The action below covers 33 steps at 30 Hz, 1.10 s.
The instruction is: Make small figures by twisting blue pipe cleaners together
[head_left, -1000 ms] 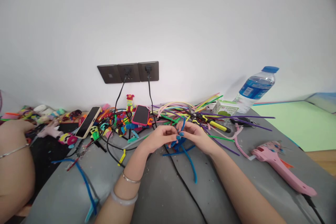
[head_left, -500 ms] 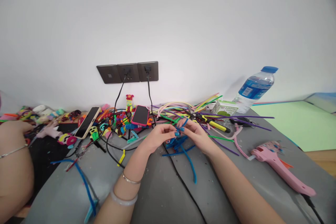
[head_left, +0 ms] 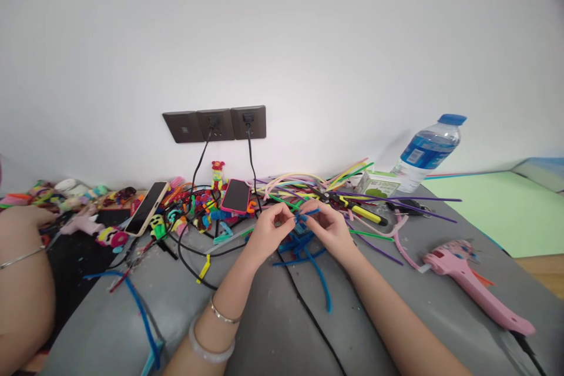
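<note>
My left hand (head_left: 274, 228) and my right hand (head_left: 325, 227) meet over the middle of the grey table, thumbs and forefingers pinched on a blue pipe cleaner (head_left: 312, 212). One short end of it sticks out above the right fingers; the rest is covered by the fingertips. Just below the hands lie more blue pipe cleaners (head_left: 321, 282), one curving towards me. Another bent blue pipe cleaner (head_left: 140, 305) rests apart at the left, its lower end by a light-blue piece (head_left: 153, 358).
A pink glue gun (head_left: 478, 291) lies at the right, before a tilted water bottle (head_left: 429, 153). Behind my hands are yellow-handled pliers (head_left: 363, 213), loose pipe cleaners (head_left: 299, 179) and a pink-cased phone (head_left: 235, 195). Black cables (head_left: 308, 305) cross the table. Another person's arm (head_left: 26, 282) is at far left.
My left hand has shifted slightly, and its fingertips have drawn a little away from the right thumb. Both hands stay pinched on the blue pipe cleaner.
</note>
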Motion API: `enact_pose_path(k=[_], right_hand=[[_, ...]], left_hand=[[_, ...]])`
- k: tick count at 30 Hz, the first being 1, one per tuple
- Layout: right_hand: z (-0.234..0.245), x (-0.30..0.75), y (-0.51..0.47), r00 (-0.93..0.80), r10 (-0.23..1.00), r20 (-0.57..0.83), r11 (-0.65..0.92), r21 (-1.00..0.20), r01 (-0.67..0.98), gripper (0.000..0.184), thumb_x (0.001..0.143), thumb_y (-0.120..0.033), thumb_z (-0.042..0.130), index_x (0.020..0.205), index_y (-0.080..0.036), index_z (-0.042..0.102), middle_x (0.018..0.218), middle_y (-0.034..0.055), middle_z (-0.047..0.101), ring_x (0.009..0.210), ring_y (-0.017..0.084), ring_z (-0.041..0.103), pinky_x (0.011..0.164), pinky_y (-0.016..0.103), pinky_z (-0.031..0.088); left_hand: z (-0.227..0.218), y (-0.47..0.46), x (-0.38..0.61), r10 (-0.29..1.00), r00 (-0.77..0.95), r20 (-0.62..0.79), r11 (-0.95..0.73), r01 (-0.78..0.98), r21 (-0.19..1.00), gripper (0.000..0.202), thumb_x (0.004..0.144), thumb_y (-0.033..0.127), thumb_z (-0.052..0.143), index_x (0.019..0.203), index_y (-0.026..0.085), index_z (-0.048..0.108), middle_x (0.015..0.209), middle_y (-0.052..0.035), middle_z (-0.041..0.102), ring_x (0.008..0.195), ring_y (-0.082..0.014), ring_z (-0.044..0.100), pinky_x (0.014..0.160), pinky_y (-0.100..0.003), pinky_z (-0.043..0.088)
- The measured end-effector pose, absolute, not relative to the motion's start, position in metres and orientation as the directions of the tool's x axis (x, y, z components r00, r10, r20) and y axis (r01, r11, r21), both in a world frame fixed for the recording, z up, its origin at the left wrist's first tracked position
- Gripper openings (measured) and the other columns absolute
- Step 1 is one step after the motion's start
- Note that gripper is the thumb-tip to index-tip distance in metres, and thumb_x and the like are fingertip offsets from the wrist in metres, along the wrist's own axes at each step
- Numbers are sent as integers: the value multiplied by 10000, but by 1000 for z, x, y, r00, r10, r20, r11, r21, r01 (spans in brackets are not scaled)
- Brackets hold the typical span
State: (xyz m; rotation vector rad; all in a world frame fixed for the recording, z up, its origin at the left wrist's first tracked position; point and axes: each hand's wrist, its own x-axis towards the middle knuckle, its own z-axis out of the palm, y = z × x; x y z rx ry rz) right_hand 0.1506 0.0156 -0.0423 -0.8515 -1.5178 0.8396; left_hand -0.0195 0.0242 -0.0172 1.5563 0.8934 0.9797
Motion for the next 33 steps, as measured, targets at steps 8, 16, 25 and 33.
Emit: enact_pose_path(k=[8,16,25,33], right_hand=[[-42,149,14,-123,847,517,528,-844,91,76,891,-284,608,873,-224,651,882,58,669,862,211,629,792,344,505],[-40,148,15,-85,859,505,511,-856,75,88,888,-311,618,863,-229,632,859,56,649,854,211,614,784,348,514],[-40,151,18,-68,845,531,530,-847,-27,132,878,-359,649,852,-230,664,945,80,624,961,232,590,819,370,516],[-42,154,17,-182,869,460,430,-884,-181,83,890,-327,642,879,-257,685,1076,77,588,961,209,596,695,307,547]], left_hand=[[-20,21,-16,936,343,71,-113,103,988,173,779,248,577,681,198,444,572,69,412,493,-75,414,481,-196,335],[-24,22,-12,928,371,-25,37,-24,999,203,765,348,636,775,190,508,556,79,478,385,-65,436,380,-198,366],[-12,21,-21,846,500,-186,304,-165,938,356,739,481,710,810,148,608,580,46,524,438,-57,467,407,-186,391],[-14,22,-29,731,633,-254,445,-161,881,401,668,458,804,832,135,632,568,37,544,421,-48,463,409,-184,360]])
